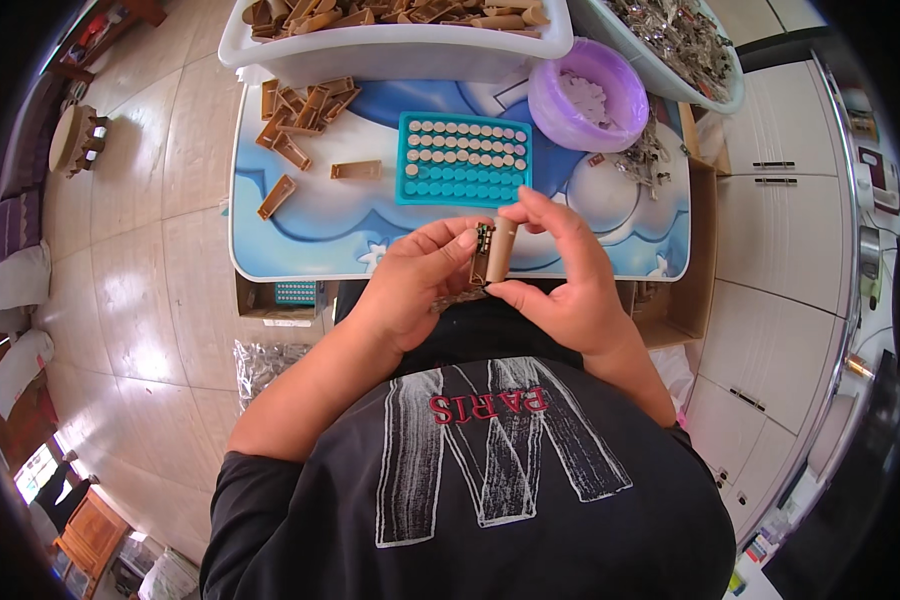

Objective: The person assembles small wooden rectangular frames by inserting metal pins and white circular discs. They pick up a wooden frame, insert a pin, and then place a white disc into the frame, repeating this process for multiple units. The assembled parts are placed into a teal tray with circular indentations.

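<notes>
Just past the table's near edge, my left hand (420,275) is closed on a brown plastic housing (481,268) with a small green circuit board in its upper end. My right hand (575,275) grips a smooth tan curved shell (503,250) at top and bottom, between fingers and thumb. Both pieces stand upright side by side; whether they are joined I cannot tell. Beyond my hands, a teal tray (404,150) holds rows of small round cream pieces, its nearer rows mostly without them. Under my left fingers some greyish metallic bits (455,299) show, partly hidden.
Loose brown housings (305,112) lie piled at the table's far left, with two single ones nearer. A white tub (400,66) of brown shells stands behind. To its right are a purple basin (542,110) of white pieces and a pale tub (720,103) of metal parts.
</notes>
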Available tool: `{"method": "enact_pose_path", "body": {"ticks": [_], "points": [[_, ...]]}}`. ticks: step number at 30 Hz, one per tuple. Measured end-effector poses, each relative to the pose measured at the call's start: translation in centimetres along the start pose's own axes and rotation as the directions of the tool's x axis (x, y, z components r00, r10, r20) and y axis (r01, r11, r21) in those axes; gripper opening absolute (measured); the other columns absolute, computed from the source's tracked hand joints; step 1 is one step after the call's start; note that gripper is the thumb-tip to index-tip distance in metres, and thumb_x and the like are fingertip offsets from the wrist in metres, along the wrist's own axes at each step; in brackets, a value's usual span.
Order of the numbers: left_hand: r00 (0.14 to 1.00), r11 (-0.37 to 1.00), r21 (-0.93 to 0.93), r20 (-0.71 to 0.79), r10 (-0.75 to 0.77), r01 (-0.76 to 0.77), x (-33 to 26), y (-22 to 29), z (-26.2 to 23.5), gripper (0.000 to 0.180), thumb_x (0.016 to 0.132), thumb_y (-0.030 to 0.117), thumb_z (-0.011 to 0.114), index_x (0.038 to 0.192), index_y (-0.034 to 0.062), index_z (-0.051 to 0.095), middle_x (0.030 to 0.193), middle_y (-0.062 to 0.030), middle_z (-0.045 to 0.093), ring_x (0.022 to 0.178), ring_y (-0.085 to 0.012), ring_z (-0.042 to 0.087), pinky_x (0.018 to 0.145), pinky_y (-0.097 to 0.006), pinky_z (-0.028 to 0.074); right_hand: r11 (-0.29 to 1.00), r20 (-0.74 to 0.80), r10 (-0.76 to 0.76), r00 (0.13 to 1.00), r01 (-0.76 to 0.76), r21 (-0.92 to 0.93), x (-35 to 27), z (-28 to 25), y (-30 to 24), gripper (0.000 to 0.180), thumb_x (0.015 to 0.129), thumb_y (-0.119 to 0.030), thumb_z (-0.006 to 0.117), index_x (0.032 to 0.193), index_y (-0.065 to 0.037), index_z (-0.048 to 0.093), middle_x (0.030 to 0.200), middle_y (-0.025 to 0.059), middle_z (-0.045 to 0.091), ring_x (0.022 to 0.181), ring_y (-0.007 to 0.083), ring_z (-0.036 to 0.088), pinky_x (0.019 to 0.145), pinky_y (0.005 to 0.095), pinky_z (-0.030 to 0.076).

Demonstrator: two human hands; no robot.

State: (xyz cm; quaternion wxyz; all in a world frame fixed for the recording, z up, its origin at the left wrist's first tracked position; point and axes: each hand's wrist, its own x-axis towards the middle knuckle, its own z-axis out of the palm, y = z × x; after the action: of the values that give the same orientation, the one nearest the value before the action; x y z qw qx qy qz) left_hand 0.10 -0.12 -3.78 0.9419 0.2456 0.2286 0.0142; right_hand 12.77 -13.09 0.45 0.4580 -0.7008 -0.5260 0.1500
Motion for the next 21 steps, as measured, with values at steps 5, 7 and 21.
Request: {"method": "enact_pose_path", "body": {"ticks": [5, 7, 21], "points": [[0.999, 0.999, -0.044, -0.011, -0.03, 0.029, -0.18, 0.26, 0.49, 0.031, 0.093, 0.021, 0.051, 0.119, 0.0045, 0.053, 0.106, -0.0091, 0.062, 0.09, -0.0181, 0.063, 0.078, -0.033, 0.052, 0.999, 0.059, -0.009, 0.998, 0.012, -0.037, 0.06, 0.53, -0.06, 0.081, 0.06, -0.004, 0.079, 0.131, -0.006, 0.042, 0.112, 0.0111, 0.058, 0.1, 0.0229, 0.057, 0.089, 0.0339, 0.045], [0.999, 0.999, -0.013, -0.034, -0.033, 0.033, -0.23, 0.34, 0.49, 0.03, 0.093, 0.021, 0.051, 0.118, 0.0048, 0.053, 0.106, -0.0088, 0.062, 0.091, -0.0185, 0.063, 0.079, -0.033, 0.052, 0.999, 0.054, -0.011, 0.998, 0.013, -0.031, 0.02, 0.61, 0.03, 0.081, 0.06, -0.004, 0.08, 0.132, -0.006, 0.042, 0.112, 0.0114, 0.058, 0.099, 0.0231, 0.057, 0.089, 0.0337, 0.045], [0.999, 1.0, 0.025, -0.039, -0.011, 0.012, -0.39, 0.37, 0.82, 0.035, 0.089, 0.018, 0.058, 0.119, 0.0016, 0.052, 0.103, -0.0094, 0.063, 0.09, -0.0177, 0.063, 0.079, -0.03, 0.052, 0.995, 0.039, -0.068, 0.997, 0.071, -0.075, 0.29, 0.89, -0.16, 0.076, 0.061, -0.006, 0.078, 0.128, -0.006, 0.044, 0.108, 0.0127, 0.058, 0.094, 0.0307, 0.057, 0.079, 0.0369, 0.046]]}}
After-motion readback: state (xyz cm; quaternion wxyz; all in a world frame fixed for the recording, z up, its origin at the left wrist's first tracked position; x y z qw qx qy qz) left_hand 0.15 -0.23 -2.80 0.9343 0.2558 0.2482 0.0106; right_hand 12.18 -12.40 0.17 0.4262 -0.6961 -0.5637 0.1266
